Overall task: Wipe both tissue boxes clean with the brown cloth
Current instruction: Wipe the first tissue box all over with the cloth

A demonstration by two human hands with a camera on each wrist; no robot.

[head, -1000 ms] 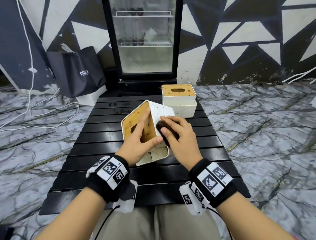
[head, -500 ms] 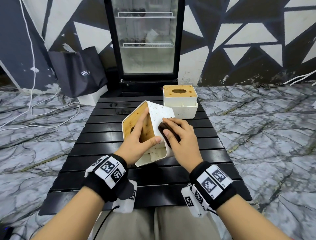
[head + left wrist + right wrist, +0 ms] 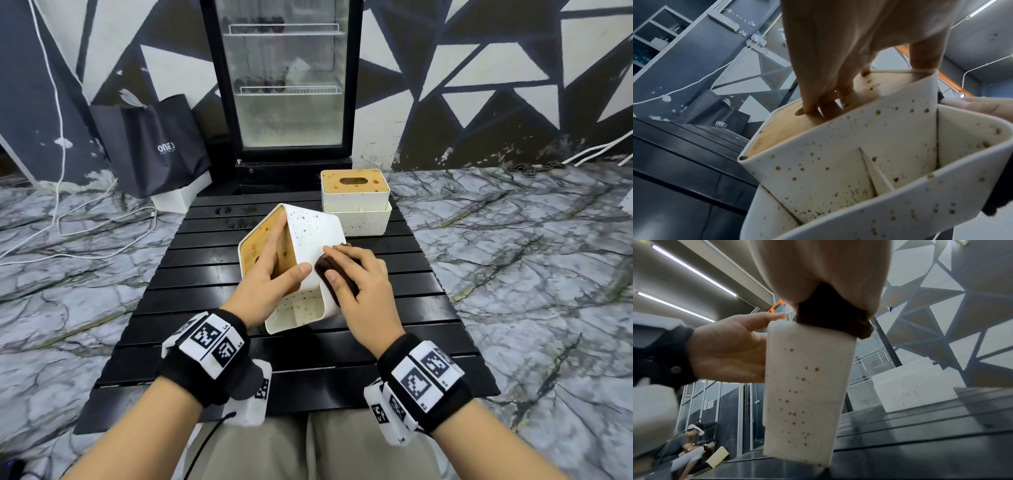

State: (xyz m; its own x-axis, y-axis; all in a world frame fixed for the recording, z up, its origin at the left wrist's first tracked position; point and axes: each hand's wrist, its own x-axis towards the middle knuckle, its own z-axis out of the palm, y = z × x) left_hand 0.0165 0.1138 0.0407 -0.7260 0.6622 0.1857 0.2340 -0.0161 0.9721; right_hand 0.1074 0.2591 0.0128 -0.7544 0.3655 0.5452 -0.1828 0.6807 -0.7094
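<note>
left hand (image 3: 270,274): fingers clasp near tissue box (image 3: 310,240), tipped on table (image 3: 212,270) to expose side | right hand (image 3: 359,284): fingers pinch brown cloth (image 3: 323,265) against it | far tissue box (image 3: 354,202): upright, waiting

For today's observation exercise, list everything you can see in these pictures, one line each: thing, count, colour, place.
tissue boxes: 2, white with wooden lids, brown-spotted; tilted box held at table centre, upright box at the far edge
brown cloth: 1, dark brown, pressed on the tilted box's white side
slatted table: 1, black, in front of the person
glass-door fridge: 1, black frame, behind the table
bag: 1, black, floor far left
cables: white, floor and wall at left
left hand: grips the tilted box, fingers on its lid
right hand: holds the cloth
wrist bands: 2, black with white markers
</note>
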